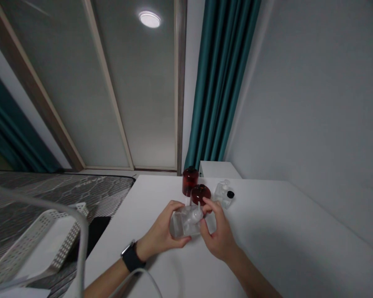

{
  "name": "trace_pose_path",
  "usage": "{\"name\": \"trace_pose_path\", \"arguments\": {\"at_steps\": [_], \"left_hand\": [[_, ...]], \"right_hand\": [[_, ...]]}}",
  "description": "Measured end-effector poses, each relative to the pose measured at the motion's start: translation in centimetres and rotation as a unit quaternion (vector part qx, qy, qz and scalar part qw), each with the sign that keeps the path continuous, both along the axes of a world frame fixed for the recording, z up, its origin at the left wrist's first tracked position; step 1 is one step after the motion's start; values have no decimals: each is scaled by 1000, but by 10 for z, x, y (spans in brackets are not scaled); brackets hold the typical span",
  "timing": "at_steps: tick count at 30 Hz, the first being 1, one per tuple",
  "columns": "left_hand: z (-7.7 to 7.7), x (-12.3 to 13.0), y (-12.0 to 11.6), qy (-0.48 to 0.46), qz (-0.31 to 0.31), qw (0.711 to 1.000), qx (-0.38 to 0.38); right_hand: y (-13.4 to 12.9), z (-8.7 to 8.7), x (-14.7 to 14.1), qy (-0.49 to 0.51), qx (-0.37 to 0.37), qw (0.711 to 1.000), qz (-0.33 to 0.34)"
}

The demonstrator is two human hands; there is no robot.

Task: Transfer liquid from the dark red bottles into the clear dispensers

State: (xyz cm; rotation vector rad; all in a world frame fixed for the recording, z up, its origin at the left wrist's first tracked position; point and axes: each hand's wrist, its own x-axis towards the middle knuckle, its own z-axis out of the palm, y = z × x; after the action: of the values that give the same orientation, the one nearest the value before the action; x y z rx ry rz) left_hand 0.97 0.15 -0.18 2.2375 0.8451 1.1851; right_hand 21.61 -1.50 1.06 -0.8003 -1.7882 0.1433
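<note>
My left hand (163,231) is wrapped around a clear square pump bottle (179,224), its fingers on the far side and its thumb along the near side. The bottle is tilted above the white table, with its clear pump head (196,214) turned toward the right. My right hand (216,232) has thumb and fingers curled around the pump head; the exact contact is partly hidden. Just beyond the hands are two dark red bottles, one farther back (190,182) and one nearer (200,193). A clear bottle (223,193) with a black cap (230,194) lies to their right.
The white table (267,231) runs along a wall on the right. A white box-like cabinet (220,169) stands behind its far edge. At the left, lower down, is a white perforated basket (34,244). A pale cable (82,248) crosses the view's lower left.
</note>
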Motion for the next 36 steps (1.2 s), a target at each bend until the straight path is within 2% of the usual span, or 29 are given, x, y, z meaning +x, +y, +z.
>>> {"name": "trace_pose_path", "arguments": {"at_steps": [4,8,16,23,29,36], "left_hand": [[-1,2,0,-9,-8,1000,9],[-3,2,1,-14,-13,1000,8],[-5,4,-1,-9,-39,999,9],[-2,2,0,-25,-7,999,-25],[-2,4,0,-32,2,999,-19],[-4,5,-2,-25,-35,999,5]], "right_hand": [[-5,-2,-5,-8,-12,1000,23],[-5,-4,-8,-7,-15,1000,18],[-2,-3,-12,-16,19,1000,17],[-2,4,-3,-20,17,1000,7],[-6,0,-6,-43,-4,999,27],[-4,-3,-12,-24,-8,999,35]]}}
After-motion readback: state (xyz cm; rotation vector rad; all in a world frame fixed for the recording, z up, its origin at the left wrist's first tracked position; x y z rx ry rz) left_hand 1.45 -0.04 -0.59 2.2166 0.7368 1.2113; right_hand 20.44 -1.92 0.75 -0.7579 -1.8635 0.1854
